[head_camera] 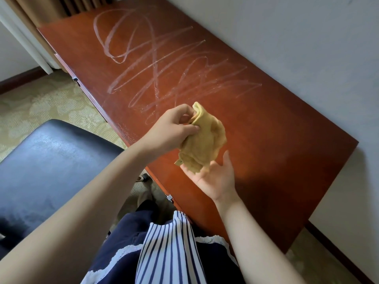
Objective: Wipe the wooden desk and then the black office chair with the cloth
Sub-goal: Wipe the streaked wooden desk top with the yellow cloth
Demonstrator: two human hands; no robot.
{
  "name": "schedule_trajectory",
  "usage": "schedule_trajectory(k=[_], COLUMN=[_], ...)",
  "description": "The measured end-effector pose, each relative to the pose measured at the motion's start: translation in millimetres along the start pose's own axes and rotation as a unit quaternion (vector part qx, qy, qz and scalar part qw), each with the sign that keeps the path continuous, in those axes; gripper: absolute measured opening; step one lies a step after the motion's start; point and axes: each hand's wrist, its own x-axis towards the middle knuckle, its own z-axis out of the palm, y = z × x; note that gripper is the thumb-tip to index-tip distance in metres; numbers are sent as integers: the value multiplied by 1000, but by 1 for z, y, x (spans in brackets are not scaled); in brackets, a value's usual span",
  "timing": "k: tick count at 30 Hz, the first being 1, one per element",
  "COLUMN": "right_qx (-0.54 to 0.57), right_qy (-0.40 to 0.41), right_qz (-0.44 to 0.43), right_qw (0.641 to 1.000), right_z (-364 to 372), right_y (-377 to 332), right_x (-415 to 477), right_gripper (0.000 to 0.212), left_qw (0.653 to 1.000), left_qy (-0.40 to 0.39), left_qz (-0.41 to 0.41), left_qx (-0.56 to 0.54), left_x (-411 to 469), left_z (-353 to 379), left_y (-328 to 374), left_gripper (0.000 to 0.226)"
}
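Obs.: the person stands at the near long edge of the reddish-brown wooden tabletop, with both bare forearms reaching out over it.

Cloth: the crumpled yellow cloth is off the surface, in the air above the near half of the tabletop, held between the two hands.

Left hand: its fingers are curled and pinch the upper folded edge of the cloth. The rest of the cloth hangs down and to the right from that grip.

Right hand: palm up below the cloth, with the fingers straight and spread, not clenched. The lower end of the cloth rests on the fingertips and the front of the palm.

Surface: looping pale wet streaks cover the far and middle part of the tabletop, ending just beyond the cloth. The near right part carries no visible streaks and lies partly in shadow.

Chair: the black padded office chair stands to the person's left, just beside the tabletop's front edge. Only its padded surface is in view, under the left forearm.

Surroundings: the grey-white wall runs along the far long edge of the tabletop. Pale patterned carpet lies beyond the chair. A brown pleated curtain hangs at the far end. Two small metal fittings show on the front edge. The person wears a blue-and-white striped garment.
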Motion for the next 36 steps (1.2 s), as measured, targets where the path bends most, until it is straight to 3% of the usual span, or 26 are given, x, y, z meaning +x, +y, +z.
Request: schedule_trajectory(k=[7, 10, 12, 14, 16, 17, 19, 21, 25, 27, 29, 30, 33, 36], right_qx=[-183, -351, -513, -687, -830, -877, -925, -929, -883, -862, -853, -858, -895, -935], right_qy=[51, 74, 84, 90, 94, 96, 96, 89, 100, 128, 138, 137, 118, 101], right_qz=[-75, -189, -292, -348, -316, -269, -185, -193, -343, -361, -320, -293, -226, -217], right_qw=[979, 914, 803, 632, 449, 386, 318, 303, 304, 332, 388, 399, 365, 264], right_z=[-1, 6, 10, 7, -3, -9, -22, -30, -22, -19, -19, -21, -29, -38], right_y=[-30, -32, -32, -32, -30, -27, -21, -20, -37, -48, -54, -55, -43, -14], right_x=[-15, -20, -23, -22, -15, -12, -7, -5, 5, 13, 22, 26, 36, 36], right_gripper=[59, 45, 46, 49, 49, 49, 50, 51, 42, 46, 63, 73, 87, 79], left_qw=[986, 992, 995, 988, 975, 968, 957, 946, 934, 926, 919, 917, 911, 897], left_qy=[69, 58, 10, -63, -114, -123, -121, -109, -61, -48, -44, -40, -29, -39], left_qz=[-103, -86, -67, -73, -99, -116, -143, -135, -60, -31, -7, 1, 21, 27], left_qx=[112, 76, 67, 117, 165, 184, 223, 272, 346, 374, 391, 396, 412, 440], left_x=[-4, -7, -7, -6, -6, -6, -8, -12, -17, -19, -20, -21, -22, -23], left_z=[4, 26, 43, 54, 58, 56, 48, 36, 14, 7, 1, -1, -6, -10], left_y=[-41, -44, -44, -51, -62, -70, -84, -96, -116, -123, -128, -130, -136, -143], left_gripper=[16, 15, 20, 39, 46, 47, 52, 49, 38, 37, 36, 35, 36, 40])
